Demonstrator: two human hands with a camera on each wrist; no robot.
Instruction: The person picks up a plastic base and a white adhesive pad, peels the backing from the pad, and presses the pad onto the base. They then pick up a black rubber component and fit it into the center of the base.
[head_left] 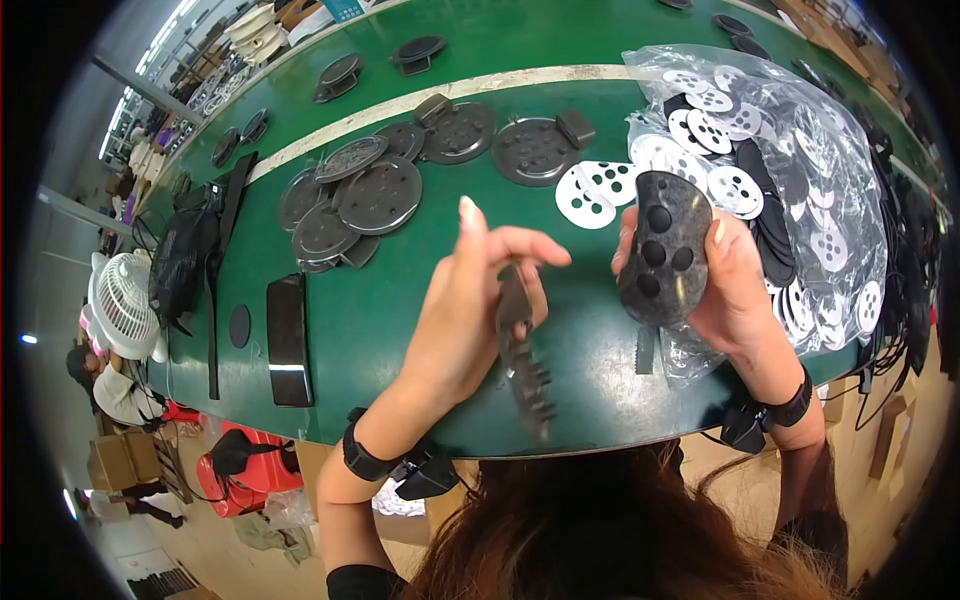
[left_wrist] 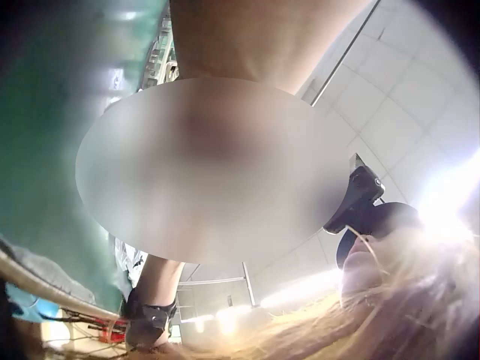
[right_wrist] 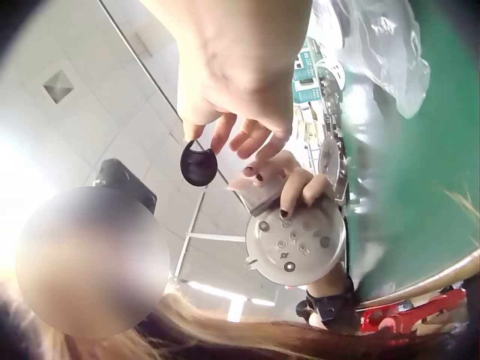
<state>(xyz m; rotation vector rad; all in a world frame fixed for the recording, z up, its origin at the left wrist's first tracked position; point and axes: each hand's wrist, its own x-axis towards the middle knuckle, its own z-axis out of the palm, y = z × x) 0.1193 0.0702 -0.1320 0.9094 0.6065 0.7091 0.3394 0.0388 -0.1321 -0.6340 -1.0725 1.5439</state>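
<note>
My left hand [head_left: 445,320] holds a round dark plastic disc [head_left: 522,375], turned nearly edge-on in the head view with small studs along its side. In the right wrist view the flat face of this disc [right_wrist: 300,259] shows, with several round studs and holes. My right hand [head_left: 735,285] grips a dark grey curved pad [head_left: 685,215] with several black round spots, thumb on its right edge and fingertips at its left. From the right wrist the pad [right_wrist: 199,169] appears as a small black curved piece. A blurred patch covers much of the left wrist view.
Several dark discs [head_left: 380,195] lie piled on the green table [head_left: 420,110], some with clips. White pads with holes [head_left: 585,205] spill from a clear plastic bag [head_left: 850,180] at right. A phone-like black slab [head_left: 290,335] and a white fan [head_left: 127,305] are at left.
</note>
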